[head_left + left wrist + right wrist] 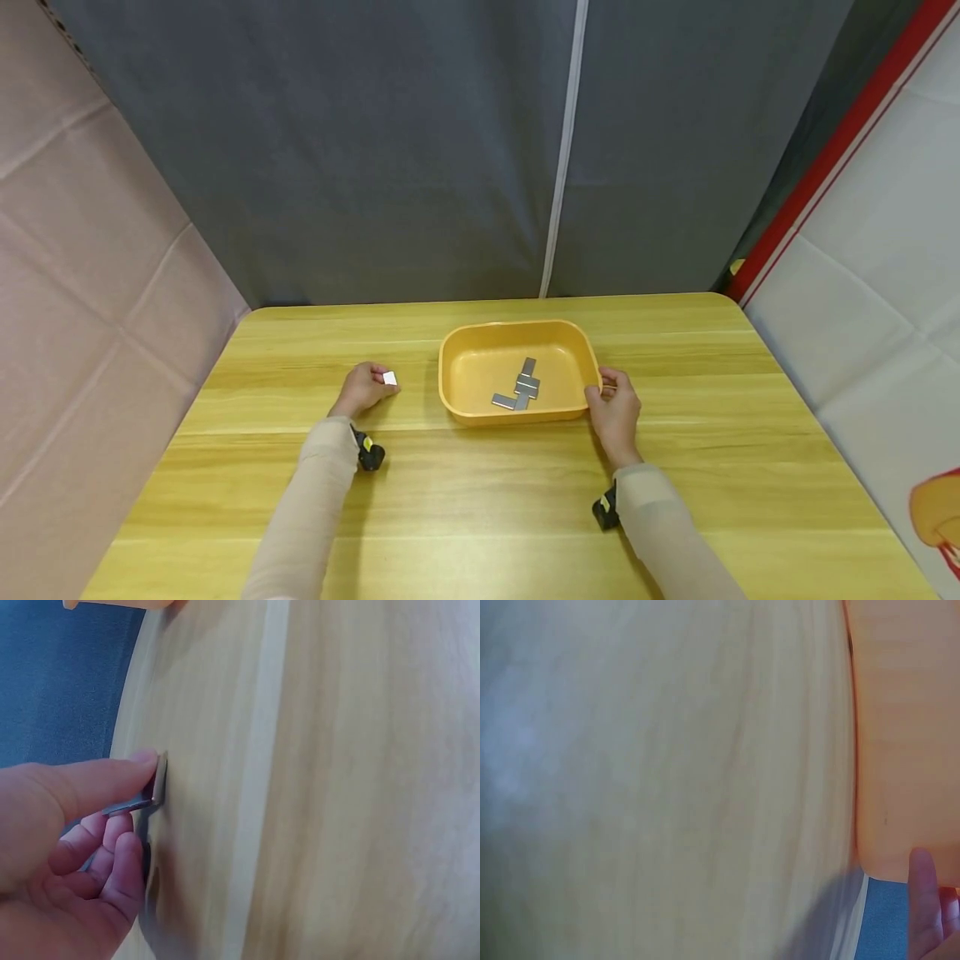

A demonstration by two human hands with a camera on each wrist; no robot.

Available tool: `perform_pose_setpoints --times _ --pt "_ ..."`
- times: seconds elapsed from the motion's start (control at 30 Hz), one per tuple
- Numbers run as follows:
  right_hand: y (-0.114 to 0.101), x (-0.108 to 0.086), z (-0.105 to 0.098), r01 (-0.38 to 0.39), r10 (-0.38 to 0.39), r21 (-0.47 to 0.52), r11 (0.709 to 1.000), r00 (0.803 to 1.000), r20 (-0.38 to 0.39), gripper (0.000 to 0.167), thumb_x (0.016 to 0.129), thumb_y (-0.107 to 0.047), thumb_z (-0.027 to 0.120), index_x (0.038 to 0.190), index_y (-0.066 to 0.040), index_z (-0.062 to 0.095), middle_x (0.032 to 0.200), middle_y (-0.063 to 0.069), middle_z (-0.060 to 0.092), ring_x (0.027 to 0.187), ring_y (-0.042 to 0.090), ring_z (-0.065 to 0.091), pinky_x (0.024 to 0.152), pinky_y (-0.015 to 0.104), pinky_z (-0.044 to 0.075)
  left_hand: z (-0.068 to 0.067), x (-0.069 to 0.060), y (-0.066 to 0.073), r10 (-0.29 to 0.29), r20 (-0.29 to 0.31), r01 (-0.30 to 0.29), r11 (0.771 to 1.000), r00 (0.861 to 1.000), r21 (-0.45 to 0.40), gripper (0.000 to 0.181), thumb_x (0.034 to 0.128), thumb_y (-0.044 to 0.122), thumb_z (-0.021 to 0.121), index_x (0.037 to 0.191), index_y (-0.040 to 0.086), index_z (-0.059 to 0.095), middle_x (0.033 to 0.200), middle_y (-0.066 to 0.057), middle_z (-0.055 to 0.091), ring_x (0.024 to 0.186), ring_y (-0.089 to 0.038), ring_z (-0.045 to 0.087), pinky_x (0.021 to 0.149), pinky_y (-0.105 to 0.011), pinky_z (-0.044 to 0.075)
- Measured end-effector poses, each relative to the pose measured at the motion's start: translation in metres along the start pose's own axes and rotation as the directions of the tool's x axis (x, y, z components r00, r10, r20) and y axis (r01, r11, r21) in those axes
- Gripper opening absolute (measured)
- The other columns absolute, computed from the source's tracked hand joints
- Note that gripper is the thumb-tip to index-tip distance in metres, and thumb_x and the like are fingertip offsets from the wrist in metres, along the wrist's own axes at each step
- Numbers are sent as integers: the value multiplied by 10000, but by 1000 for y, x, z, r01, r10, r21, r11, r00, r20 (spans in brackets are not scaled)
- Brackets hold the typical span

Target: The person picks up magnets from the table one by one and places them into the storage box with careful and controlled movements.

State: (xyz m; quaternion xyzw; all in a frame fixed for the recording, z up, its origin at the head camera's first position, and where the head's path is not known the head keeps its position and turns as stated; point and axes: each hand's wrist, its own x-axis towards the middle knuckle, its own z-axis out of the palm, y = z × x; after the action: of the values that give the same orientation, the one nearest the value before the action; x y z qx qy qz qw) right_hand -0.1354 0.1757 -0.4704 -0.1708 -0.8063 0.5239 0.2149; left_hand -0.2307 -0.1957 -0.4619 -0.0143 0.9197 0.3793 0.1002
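My left hand (pixel 363 388) is above the table to the left of the yellow plastic basin (pixel 480 414). Its thumb and fingers pinch a small flat metal piece (pixel 390 378), which looks bright white in the head view. In the left wrist view the metal piece (pixel 159 780) shows as a thin, shiny plate with its edge towards the camera. At the basin's right end, my right hand (pixel 617 414) holds the rim, thumb on the near side. Several small grey metal rectangles (pixel 527 385) lie inside the basin, some overlapping.
The wooden-topped table (pixel 480 517) has rounded far corners. Behind it hangs a dark grey curtain (pixel 337 167) with a pale vertical strip. Pale cloth (pixel 90 292) hangs on the left, and a white sheet with a red border (pixel 885 292) on the right.
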Motion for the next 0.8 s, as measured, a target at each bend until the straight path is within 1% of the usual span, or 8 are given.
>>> perform_pose_setpoints --times 0.07,0.27,0.4,0.5,0.57,0.63,0.7,0.8 --pt "1 0 0 0 0 -1 1000 1000 0 323 763 2 540 1084 34 539 972 207 570 827 276 569 592 94 389 0 0 -1 -10 -16 9 999 1000 -34 359 755 93 689 1033 -56 516 848 -105 491 750 -209 450 639 -273 386" --pt "1 0 1 5 -5 -7 1000 1000 -10 319 760 5 544 1078 33 545 967 199 576 827 272 571 627 161 427 2 -3 -4 -3 -62 -5 993 998 -119 321 776 23 642 1057 -61 511 897 -156 531 803 -234 499 632 -251 417" --pt "0 1 1 9 -9 -2 1000 1000 -11 321 762 8 540 1081 37 542 970 203 572 830 279 567 614 122 406 4 -3 -5 -17 -76 3 982 997 -189 292 801 11 610 1070 -58 521 903 -154 543 797 -217 505 619 -230 417" --pt "0 1 0 3 -3 -6 1000 1000 -6 322 765 4 538 1085 34 540 971 203 571 831 277 565 601 96 385 6 -3 -7 -36 -79 15 968 996 -252 269 812 18 607 1058 -65 537 908 -149 557 783 -179 511 625 -211 427" --pt "0 1 0 -1 0 -8 1000 1000 -4 322 764 3 539 1085 32 541 970 203 572 831 275 565 597 92 380 6 -2 -9 -53 -62 30 948 997 -318 274 825 28 596 1071 -76 534 938 -156 556 791 -157 519 649 -205 447" --pt "0 0 0 0 0 -7 1000 1000 -5 322 762 6 539 1083 34 541 967 207 573 827 276 566 592 89 380 7 -2 -10 -67 -28 51 914 997 -402 305 833 36 589 1104 -84 518 986 -172 550 816 -153 535 696 -215 470" --pt "0 1 0 3 -3 -5 1000 1000 -6 321 760 9 540 1080 35 542 965 209 573 823 278 567 587 84 379 7 -3 -10 -69 18 69 869 997 -489 356 843 46 579 1154 -99 482 1048 -192 527 861 -154 542 763 -241 472" --pt "0 1 0 6 -6 -1 1000 1000 -7 321 758 12 542 1078 36 542 963 210 573 820 278 566 584 76 374 8 -4 -6 -65 71 95 807 995 -583 419 855 72 573 1213 -96 436 1111 -192 492 908 -145 540 845 -282 444"
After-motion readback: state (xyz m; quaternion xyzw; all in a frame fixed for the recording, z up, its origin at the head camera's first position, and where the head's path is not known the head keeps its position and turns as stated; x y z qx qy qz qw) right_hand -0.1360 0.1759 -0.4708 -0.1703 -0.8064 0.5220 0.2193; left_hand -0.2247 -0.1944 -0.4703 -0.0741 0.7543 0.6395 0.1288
